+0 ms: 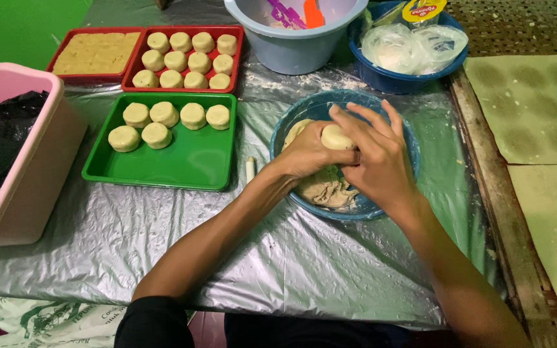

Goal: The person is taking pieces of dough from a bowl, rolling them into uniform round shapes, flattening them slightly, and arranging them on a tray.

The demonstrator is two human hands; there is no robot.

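From the head view, take the blue bowl (407,138) as your landmark. Your left hand (307,153) reaches in over its near-left rim and cups a pale dough ball (337,136) above the bowl's middle. Your right hand (376,161) comes in over the near-right rim, its fingers (356,122) spread across the top and far side of the ball.

So the ball sits squarely between your two grips, touching both: the left grasps it from below and the side, the right rests on it with fingers loosely curved rather than clenched. Neither hand is nearer than the other. The ball has no real long axis; it is a squat round, a little flattened on top, smooth and cream-coloured.

Under your hands, on the bowl's floor, lies a rougher lump of loose dough (327,190), crumbly and darker than the ball.

Left of the bowl, on the foil-covered surface (278,258), a green tray (188,161) carries six finished rounds of the same shape. Beyond that tray, further from you, a red tray (236,61) is filled with more rounds, and another red tray (56,61) just left of it holds a flat yellowish filling.

Between the bowl and the green tray a small white stick (250,169) lies on the surface. Far left of the bowl stands a pink bin (40,161).
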